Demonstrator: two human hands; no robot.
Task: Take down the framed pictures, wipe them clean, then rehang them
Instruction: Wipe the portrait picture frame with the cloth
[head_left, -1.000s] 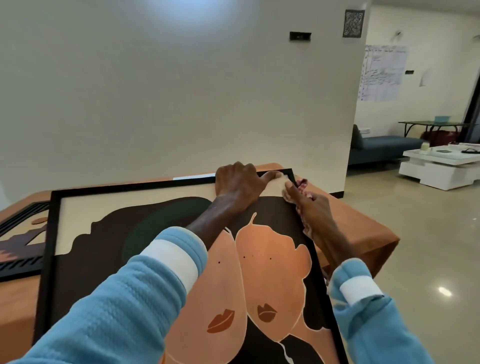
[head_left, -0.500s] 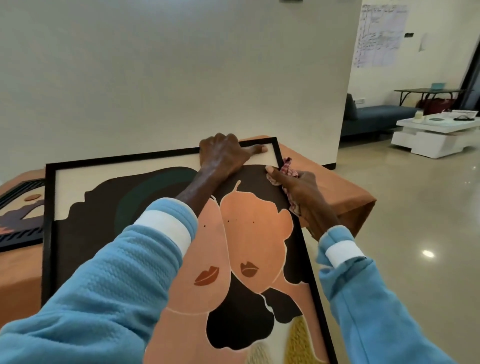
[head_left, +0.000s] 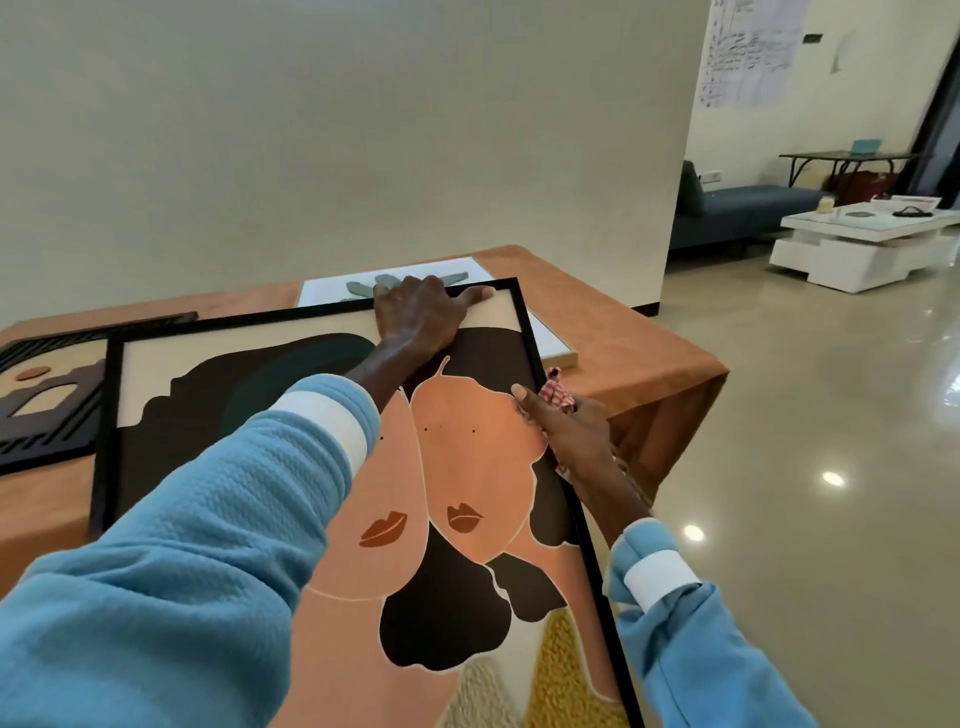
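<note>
A table (head_left: 613, 312) draped in orange-brown cloth is carrying three pictures, and the largest, a black-framed picture (head_left: 467, 493) of two peach-coloured faces, is lying flat on it with its long axis running from the far end of the table toward the person, its near end overhanging the table edge. A second dark-framed picture (head_left: 47, 395) is lying to its left, and a white-bordered print (head_left: 550, 338) is peeking out from under its far right corner. The person is leaning over the big picture: the left hand (head_left: 421, 317) is pressing down near the far edge, fingers spread flat on the surface and holding nothing, while the right hand (head_left: 566, 431) is sitting on the right-hand rail, fingers closed around a red-checked cloth (head_left: 558, 392). That rail is running straight back from the cloth toward the person, so the right hand is the nearer one for the likely next wipe, a pull along the rail, with the left steadying the overhanging frame. A sheet pinned to the distant wall (head_left: 748, 52) is carrying writing too small to read; no brand or label is showing anywhere.
</note>
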